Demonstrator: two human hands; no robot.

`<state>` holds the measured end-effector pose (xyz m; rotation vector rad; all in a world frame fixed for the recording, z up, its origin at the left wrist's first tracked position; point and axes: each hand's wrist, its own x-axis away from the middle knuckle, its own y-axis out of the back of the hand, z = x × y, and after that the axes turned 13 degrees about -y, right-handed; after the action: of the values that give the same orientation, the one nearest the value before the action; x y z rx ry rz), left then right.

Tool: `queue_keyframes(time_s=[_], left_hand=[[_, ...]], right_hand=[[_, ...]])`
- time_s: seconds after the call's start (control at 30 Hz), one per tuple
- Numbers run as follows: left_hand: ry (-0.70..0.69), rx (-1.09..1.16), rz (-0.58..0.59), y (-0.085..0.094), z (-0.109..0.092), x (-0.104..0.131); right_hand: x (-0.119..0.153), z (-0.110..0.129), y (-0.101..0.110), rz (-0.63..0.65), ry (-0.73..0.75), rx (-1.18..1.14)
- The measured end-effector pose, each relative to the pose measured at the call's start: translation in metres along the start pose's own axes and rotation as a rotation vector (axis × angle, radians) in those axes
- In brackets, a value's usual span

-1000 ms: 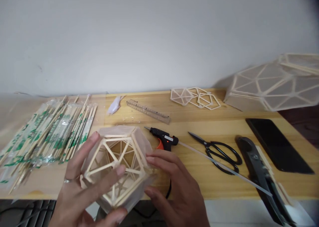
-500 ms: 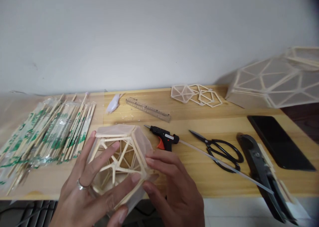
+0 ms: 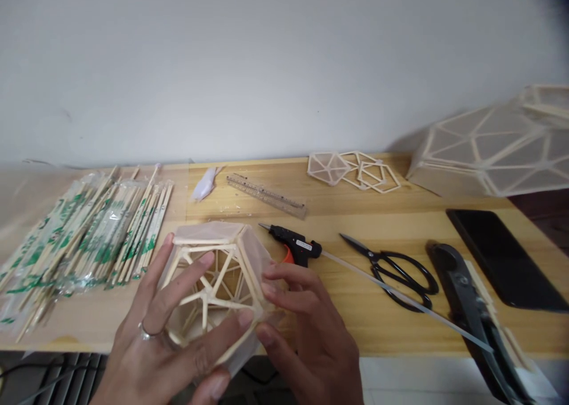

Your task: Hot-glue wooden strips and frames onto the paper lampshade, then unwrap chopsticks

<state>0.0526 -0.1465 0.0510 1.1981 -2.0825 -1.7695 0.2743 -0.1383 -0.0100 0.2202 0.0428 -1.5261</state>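
A wooden stick frame [image 3: 217, 242] with thin whitish sheeting on its outer sides is at the table's front edge, its open star-shaped lattice facing up. My left hand [image 3: 164, 334] grips it from the left, fingers spread over the lattice and thumb at the lower side; a ring is on one finger. My right hand [image 3: 311, 328] pinches the covered right side near a corner, fingertips on the sheeting. Just behind my right hand lies a black glue gun [image 3: 296, 245] with an orange trigger and a long glue stick [image 3: 400, 298] at its rear.
Wrapped chopsticks [image 3: 98, 233] lie left. A white bag [image 3: 205, 184], clear ruler [image 3: 267, 196] and small stick frames [image 3: 351, 171] lie behind. Black scissors [image 3: 386, 268], a black-handled tool [image 3: 466, 310], a phone [image 3: 504, 257] and a large covered frame [image 3: 493, 144] are right.
The view has shifted slightly, so the table items appear a little further right. The fingers of my right hand have moved slightly along the frame's side; both hands keep their hold.
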Motion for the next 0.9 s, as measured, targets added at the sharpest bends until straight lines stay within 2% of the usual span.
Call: queue_keyframes(time_s=[0.13, 0.27, 0.33, 0.63, 0.77, 0.9], left_hand=[[0.079, 0.025, -0.049, -0.004, -0.004, 0.005], [0.243, 0.120, -0.250, -0.009, -0.007, 0.012], [0.281, 0.165, -0.300, -0.010, -0.006, 0.015], [0.270, 0.117, -0.187, -0.003, 0.008, 0.010], [0.308, 0.186, -0.104, 0.002, 0.005, 0.013], [0.352, 0.236, -0.106, 0.004, 0.000, 0.013]], right_hand=[[0.001, -0.003, 0.001, 0.016, -0.010, 0.021], [0.001, -0.007, 0.001, 0.012, 0.009, -0.002], [0.000, -0.008, 0.001, 0.009, 0.017, -0.013], [0.002, -0.007, 0.000, 0.029, -0.025, -0.061], [0.003, -0.007, 0.000, 0.011, -0.023, -0.033], [0.004, -0.008, 0.000, 0.002, -0.030, -0.023]])
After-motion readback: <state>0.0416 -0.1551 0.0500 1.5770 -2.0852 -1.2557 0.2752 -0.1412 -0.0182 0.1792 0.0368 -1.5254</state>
